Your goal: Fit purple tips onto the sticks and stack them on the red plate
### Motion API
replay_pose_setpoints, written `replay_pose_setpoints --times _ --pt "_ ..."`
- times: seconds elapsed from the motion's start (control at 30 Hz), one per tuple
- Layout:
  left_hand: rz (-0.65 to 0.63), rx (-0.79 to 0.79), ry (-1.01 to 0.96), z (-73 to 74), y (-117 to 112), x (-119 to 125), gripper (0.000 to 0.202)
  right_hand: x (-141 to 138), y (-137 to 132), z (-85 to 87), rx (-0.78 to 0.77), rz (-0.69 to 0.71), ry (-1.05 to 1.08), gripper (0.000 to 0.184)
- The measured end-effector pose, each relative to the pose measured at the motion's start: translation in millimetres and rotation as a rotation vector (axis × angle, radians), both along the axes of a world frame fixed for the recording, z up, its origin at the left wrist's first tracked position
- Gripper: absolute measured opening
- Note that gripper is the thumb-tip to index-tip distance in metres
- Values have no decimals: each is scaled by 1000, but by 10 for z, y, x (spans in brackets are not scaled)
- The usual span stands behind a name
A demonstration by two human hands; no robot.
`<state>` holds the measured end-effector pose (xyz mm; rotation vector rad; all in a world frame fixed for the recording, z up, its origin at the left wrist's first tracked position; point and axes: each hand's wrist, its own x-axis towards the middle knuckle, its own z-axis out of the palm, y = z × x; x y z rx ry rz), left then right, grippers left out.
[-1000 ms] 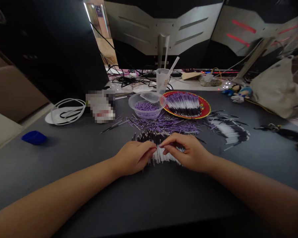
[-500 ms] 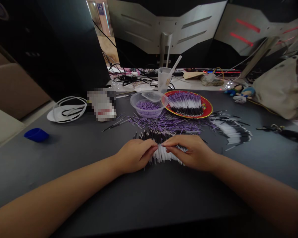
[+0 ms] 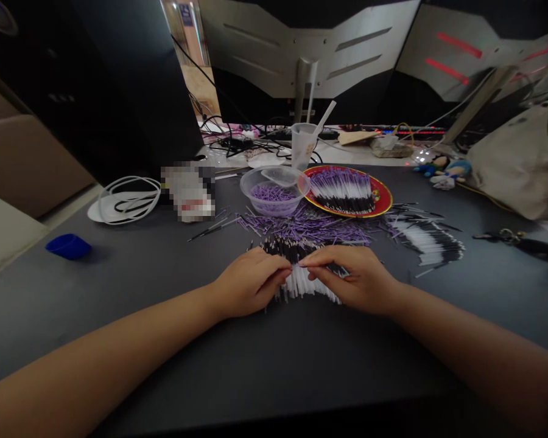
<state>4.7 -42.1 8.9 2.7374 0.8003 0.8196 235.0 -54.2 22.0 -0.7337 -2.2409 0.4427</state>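
My left hand (image 3: 254,281) is closed in a pinch over a row of slim pen refills (image 3: 304,283) with black tip ends and white tubes. Facing it, my right hand (image 3: 354,278) also pinches, thumb and forefinger nearly meeting the left fingertips. A faint purplish bit shows between the fingertips, too small to make out. Just beyond the hands lies a loose heap of thin purple pieces (image 3: 310,226). More purple pieces fill a clear plastic bowl (image 3: 274,207). On a red plate (image 3: 383,204) rests a stack of refills (image 3: 342,190) with purple ends.
Another batch of refills (image 3: 427,240) lies at the right. A blue cup-like piece (image 3: 68,246) and a coiled white cable (image 3: 130,201) are at the left. Behind stand a plastic cup (image 3: 302,146) with a straw and monitors (image 3: 305,45). Keys (image 3: 511,236) lie far right.
The hands stay pinched together in almost the same place. The right fingers have shifted very slightly; the whole view has moved a little.
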Motion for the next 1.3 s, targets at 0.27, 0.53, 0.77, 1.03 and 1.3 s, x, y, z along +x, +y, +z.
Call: replay_pose_setpoints --times 0.27,0.53,0.77,1.03,1.3 --pt "-19 6 17 -20 -10 13 16 -23 -5 18 -77 16 13 15" --pt "-13 232 39 -110 -4 14 17 -100 -51 -8 -395 -77 34 11" --pt "38 293 28 -132 49 26 19 -192 -17 -65 -567 -103 172 13" --pt "234 127 -69 -74 249 -52 18 -138 92 -33 -267 -239 -107 20" --pt "303 30 -241 -136 313 -52 18 -207 42 -143 -188 -192 -367 24"
